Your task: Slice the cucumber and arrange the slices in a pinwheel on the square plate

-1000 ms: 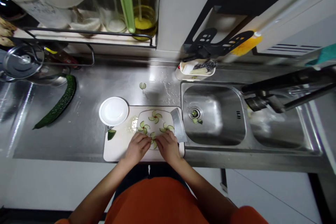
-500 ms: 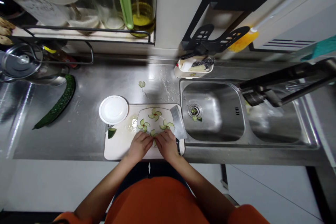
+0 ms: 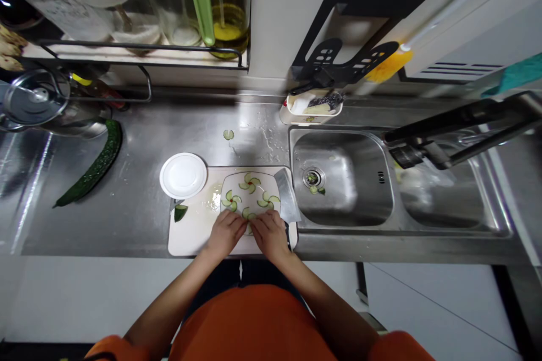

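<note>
A white squarish plate (image 3: 254,204) lies on the cutting board (image 3: 192,234), with thin cucumber slices (image 3: 249,182) set in pinwheels around small red centres. At the plate's near edge, my left hand (image 3: 226,232) and my right hand (image 3: 270,234) meet, fingers bent and drawn together over another group of cucumber slices (image 3: 248,214). My fingertips touch these slices and partly hide them; the exact grip is hard to see. A cleaver (image 3: 288,197) rests at the board's right side, its handle partly behind my right hand. A cucumber end piece (image 3: 180,213) lies on the left.
A white round dish (image 3: 183,176) overlaps the board's far left corner. Farther left lies a whole cucumber (image 3: 91,172). The sink (image 3: 347,180) is to the right, with scraps by its drain, under a dark faucet (image 3: 457,130). A utensil holder (image 3: 311,111) stands against the wall.
The view has shifted very slightly. Both hands stay at the plate's near edge with almost no visible movement.
</note>
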`<state>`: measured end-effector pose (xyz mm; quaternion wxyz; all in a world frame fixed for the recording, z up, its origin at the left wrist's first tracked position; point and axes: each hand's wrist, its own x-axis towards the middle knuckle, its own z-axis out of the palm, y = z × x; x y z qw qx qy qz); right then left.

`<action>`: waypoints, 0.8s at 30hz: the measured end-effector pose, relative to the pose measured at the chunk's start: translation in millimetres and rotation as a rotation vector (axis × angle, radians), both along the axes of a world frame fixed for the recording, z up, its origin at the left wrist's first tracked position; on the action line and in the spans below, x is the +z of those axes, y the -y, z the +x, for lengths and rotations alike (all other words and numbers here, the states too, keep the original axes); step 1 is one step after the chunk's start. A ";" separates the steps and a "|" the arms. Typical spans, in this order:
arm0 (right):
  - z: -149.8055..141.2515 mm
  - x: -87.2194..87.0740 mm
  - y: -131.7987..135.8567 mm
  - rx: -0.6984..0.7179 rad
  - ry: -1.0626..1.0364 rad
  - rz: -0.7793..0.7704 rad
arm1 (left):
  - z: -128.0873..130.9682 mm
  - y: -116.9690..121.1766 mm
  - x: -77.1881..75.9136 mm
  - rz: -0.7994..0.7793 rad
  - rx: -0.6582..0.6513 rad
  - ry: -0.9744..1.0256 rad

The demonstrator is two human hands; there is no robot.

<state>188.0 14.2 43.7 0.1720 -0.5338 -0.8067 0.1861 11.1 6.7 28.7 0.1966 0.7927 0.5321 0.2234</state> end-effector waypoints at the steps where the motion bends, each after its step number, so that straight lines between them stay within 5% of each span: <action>1: 0.2 -0.4 1.4 0.003 0.001 0.004 | 0.2 0.2 -0.1 0.002 0.003 -0.002; 17: 6.3 4.1 3.1 -0.034 -0.067 0.017 | -4.8 2.9 2.9 -0.004 0.020 0.039; 24: 30.9 6.9 -0.1 -0.148 -0.114 0.020 | -28.4 5.3 8.5 0.029 0.231 0.155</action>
